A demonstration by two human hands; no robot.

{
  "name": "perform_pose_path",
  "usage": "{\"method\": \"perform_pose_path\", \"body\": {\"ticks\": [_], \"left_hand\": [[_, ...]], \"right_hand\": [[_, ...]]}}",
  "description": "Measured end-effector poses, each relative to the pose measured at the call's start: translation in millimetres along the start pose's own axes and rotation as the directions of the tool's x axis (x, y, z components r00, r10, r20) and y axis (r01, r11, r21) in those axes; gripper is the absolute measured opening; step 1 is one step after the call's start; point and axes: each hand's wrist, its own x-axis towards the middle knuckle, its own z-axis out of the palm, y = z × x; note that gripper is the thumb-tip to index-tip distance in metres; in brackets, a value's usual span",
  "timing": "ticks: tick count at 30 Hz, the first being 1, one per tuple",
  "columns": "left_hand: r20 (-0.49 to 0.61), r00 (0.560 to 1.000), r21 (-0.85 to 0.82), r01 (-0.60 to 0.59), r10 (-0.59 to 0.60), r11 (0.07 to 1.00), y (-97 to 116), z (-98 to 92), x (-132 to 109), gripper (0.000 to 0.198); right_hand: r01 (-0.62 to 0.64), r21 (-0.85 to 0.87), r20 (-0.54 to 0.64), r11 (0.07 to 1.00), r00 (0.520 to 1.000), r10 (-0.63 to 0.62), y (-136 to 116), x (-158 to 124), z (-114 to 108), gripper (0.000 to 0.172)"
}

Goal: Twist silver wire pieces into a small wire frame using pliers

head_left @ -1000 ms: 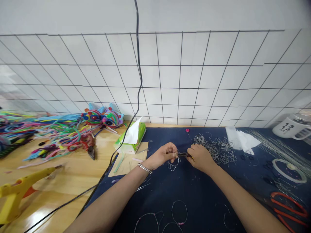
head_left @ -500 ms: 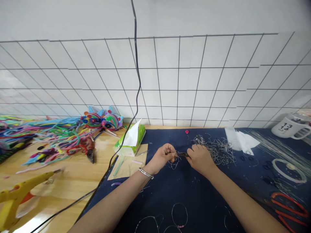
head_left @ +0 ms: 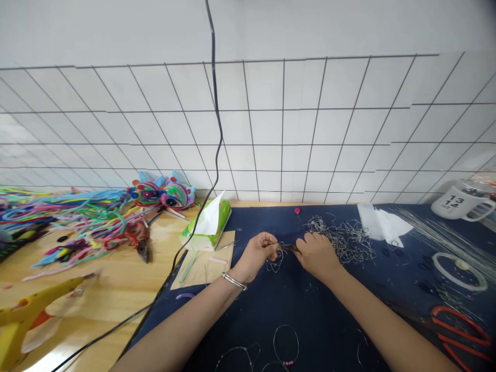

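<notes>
My left hand [head_left: 260,251], with a silver bangle on its wrist, pinches a small piece of thin bent wire [head_left: 275,265] between thumb and fingers. Loops of this wire hang just below the fingertips. My right hand [head_left: 315,254] is closed around a pair of dark pliers [head_left: 287,247], whose jaws point left and meet the wire at my left fingertips. The pliers' handles are hidden in my right palm. Right behind that hand lies a tangled heap of wire pieces [head_left: 351,240]. Wire loops with pink beads [head_left: 289,362] lie near the front edge of the dark blue cloth [head_left: 306,320].
A green tissue pack [head_left: 222,219] stands behind my left hand. Colourful pipe cleaners [head_left: 89,212], red-handled pliers [head_left: 142,250] and a yellow glue gun [head_left: 42,294] lie left. Straight wires [head_left: 445,237], orange-handled scissors [head_left: 461,330] and a white mug [head_left: 459,200] are right. A black cable [head_left: 219,119] hangs in front.
The view has shifted very slightly. Both hands keep their hold on the wire and pliers, and the hanging wire loops have turned a little.
</notes>
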Motion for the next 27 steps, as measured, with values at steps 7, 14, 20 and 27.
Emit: {"method": "perform_pose_path", "body": {"ticks": [7,14,20,27], "left_hand": [[-0.018,0.999,-0.030,0.029,-0.029,0.999,-4.2,-1.8,1.6,0.018],[-0.041,0.996,-0.061,0.075,-0.077,0.995,0.1,0.8,0.6,0.021],[-0.038,0.995,-0.097,0.088,-0.092,0.991,-0.6,0.2,0.3,0.022],[-0.027,0.995,-0.105,0.094,-0.097,0.990,-1.3,-0.8,0.3,0.019]], "right_hand": [[0.003,-0.002,0.007,1.000,1.000,-0.003,-0.1,-0.8,2.2,0.022],[-0.008,-0.021,-0.016,1.000,1.000,0.008,-1.7,-1.3,1.0,0.019],[-0.011,-0.043,-0.047,0.999,0.999,0.009,-2.1,-1.0,-0.6,0.020],[-0.007,-0.047,-0.042,0.999,0.999,0.005,-2.2,-1.5,2.2,0.023]]}}
